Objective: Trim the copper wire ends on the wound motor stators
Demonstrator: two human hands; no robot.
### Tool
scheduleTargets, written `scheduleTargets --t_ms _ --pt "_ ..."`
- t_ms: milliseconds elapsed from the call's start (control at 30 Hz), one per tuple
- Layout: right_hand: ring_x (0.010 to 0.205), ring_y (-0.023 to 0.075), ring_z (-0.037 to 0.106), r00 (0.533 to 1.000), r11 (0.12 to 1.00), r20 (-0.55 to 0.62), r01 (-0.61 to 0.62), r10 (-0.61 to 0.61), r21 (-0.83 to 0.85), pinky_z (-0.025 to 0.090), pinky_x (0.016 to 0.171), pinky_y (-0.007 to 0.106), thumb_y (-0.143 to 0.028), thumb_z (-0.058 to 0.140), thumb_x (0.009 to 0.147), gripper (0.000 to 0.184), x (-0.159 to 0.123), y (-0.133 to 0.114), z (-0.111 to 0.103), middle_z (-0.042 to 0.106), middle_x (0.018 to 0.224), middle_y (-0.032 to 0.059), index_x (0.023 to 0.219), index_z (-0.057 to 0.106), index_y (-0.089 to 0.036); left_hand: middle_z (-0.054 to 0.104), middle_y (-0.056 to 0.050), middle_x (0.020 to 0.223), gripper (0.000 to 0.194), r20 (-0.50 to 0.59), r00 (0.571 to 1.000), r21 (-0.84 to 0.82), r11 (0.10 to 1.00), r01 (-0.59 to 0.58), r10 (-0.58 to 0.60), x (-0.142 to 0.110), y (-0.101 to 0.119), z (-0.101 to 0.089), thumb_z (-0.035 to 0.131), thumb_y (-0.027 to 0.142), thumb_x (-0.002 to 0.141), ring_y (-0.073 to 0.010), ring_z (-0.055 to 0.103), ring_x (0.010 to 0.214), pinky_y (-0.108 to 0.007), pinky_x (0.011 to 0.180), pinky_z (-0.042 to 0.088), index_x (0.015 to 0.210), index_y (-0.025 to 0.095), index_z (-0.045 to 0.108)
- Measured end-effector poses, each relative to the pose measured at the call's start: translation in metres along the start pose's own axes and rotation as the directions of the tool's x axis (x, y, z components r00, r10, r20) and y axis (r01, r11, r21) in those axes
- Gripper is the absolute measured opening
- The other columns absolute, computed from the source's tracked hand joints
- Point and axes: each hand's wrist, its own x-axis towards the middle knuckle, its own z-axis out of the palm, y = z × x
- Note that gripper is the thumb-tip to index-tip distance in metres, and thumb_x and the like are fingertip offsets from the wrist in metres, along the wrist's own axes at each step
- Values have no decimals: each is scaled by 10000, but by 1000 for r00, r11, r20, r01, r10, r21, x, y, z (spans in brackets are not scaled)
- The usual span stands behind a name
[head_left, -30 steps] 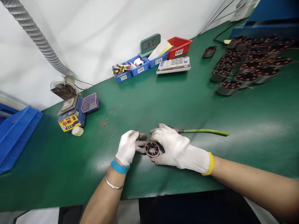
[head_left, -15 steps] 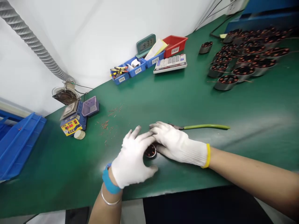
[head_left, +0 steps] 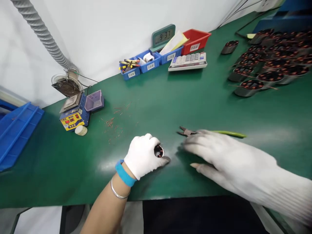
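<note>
1 copper-wound ring is clasped in the left hand; the right hand, unclenched, overlaps green-handled cutters.

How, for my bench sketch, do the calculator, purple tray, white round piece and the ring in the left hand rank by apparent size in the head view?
1. Calculator
2. Purple tray
Smaller, order unsure: white round piece and ring; the left hand partly hides the ring.
</note>
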Motion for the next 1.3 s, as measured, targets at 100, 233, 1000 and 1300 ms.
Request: scheduleTargets --t_ms 100,233,1000,1300 --pt "1146 400 615 999 999 -26 47 -47 -25 483 1005 568 -405 661 812 445 22 -9 2 712 1192 157 1193 690 -178 673 -45 971 476 39 999 -68 997 21 -19 0 -1 -3 815 513 667 -250 664 834 -366 747 532 1001 209 663" --pt "801 262 661 989 989 8 145 -145 14 452 1057 553 -224 549 890 183 51 -27 19 726 832 84 845 726 -202 673 -32 905 310 76 997 -95 995 20 -13 0 -2 -5 751 429 738 -233 667 815 -331 712 511 936 219 639" --pt "413 112 567 635 566 654 -740 410 364 417 487 227 -257 434 971 161 58 -28 -4 595 539 -83 816 479 -252 614 -10 919 292 55 997 -110 993 -40 47 0 2 9 717 438 800 -201 616 774 -334 704 465 961 225 596" --pt "455 138 578 653 651 612 -706 447 278 380 541 250 -247 453 963 152 61 -31 -2 584 514 -78 813 479 -253 607 -28 964 155 25 998 -206 977 -55 62 -2 4 15 644 268 800 -224 560 890 -353 787 471 896 235 528"
